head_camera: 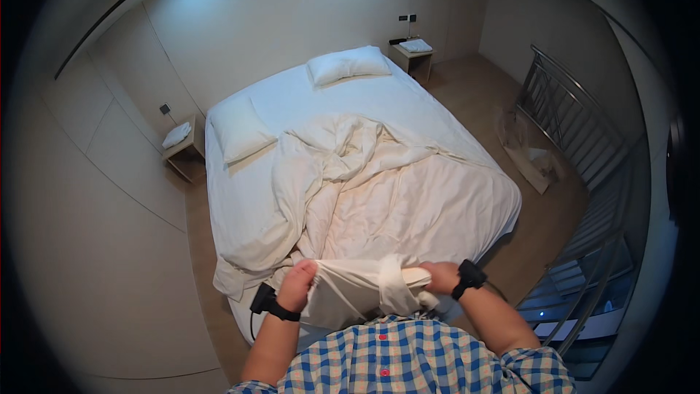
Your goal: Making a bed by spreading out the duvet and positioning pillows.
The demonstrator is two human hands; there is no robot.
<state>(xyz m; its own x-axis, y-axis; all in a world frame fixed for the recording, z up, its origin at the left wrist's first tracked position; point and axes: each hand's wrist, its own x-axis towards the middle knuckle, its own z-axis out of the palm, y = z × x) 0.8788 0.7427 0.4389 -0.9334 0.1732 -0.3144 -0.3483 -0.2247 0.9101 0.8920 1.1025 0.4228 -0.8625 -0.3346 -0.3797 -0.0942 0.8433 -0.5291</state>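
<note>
Before me is a bed with a white fitted sheet (pixel 246 197). A rumpled cream duvet (pixel 383 202) covers its middle and near part, bunched and twisted toward the centre. At the foot of the bed my left hand (pixel 298 284) grips the duvet's near edge. My right hand (pixel 440 278) holds the same edge farther right, where a fold of cloth loops over. Between both hands the fabric is stretched and hangs down in front of my body. One white pillow (pixel 240 131) lies at the left of the bed, another (pixel 350 65) at the far side.
A wooden nightstand (pixel 186 150) with folded white cloth stands left; another nightstand (pixel 415 57) is at the far right. A metal railing (pixel 574 104) runs along the right. Beside it, clear plastic and cardboard (pixel 528 161) lie on the wooden floor (pixel 465 85).
</note>
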